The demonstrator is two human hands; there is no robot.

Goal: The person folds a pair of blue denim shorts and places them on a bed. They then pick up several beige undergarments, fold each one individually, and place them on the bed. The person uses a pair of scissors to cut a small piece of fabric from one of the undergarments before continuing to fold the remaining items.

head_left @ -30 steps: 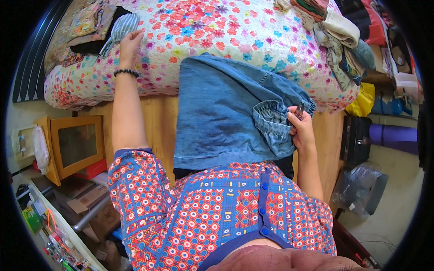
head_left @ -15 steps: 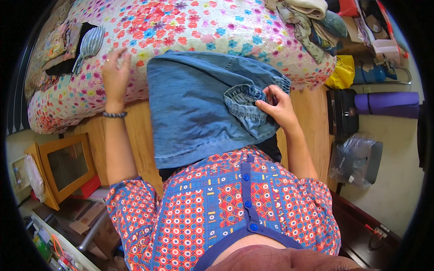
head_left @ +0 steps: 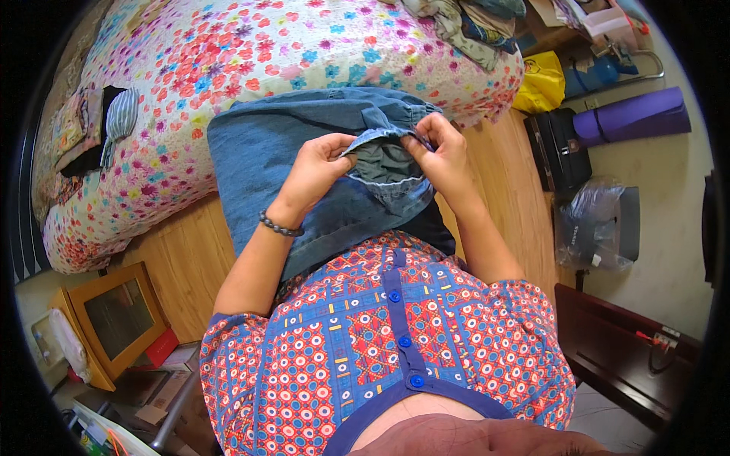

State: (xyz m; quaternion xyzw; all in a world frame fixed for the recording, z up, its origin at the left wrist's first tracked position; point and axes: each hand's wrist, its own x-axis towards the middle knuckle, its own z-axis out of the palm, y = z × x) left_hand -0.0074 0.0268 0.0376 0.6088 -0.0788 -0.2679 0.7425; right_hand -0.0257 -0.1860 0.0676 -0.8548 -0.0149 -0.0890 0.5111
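Note:
A blue denim garment (head_left: 266, 152) lies across my lap, its far side against the bed. It has an elastic, gathered opening, which I hold stretched apart so that the paler inside shows. My left hand (head_left: 318, 169), with a dark beaded bracelet at the wrist, pinches the left side of this rim. On the right side of the opening, my right hand (head_left: 442, 154) grips the edge between thumb and fingers. The rest of the cloth is spread out to the left under my left forearm.
Ahead is a bed with a floral sheet (head_left: 251, 45). Folded clothes (head_left: 80, 129) lie on its left, and a heap of clothes (head_left: 468, 30) at its far right. To the right stand a yellow bag (head_left: 541, 82), a black case (head_left: 559, 150) and a rolled purple mat (head_left: 631, 116). A wooden cabinet (head_left: 118, 315) stands at left.
My left hand has come from above the bed to the garment and taken hold of the rim. The opening is pulled wider between both hands. The view has turned slightly.

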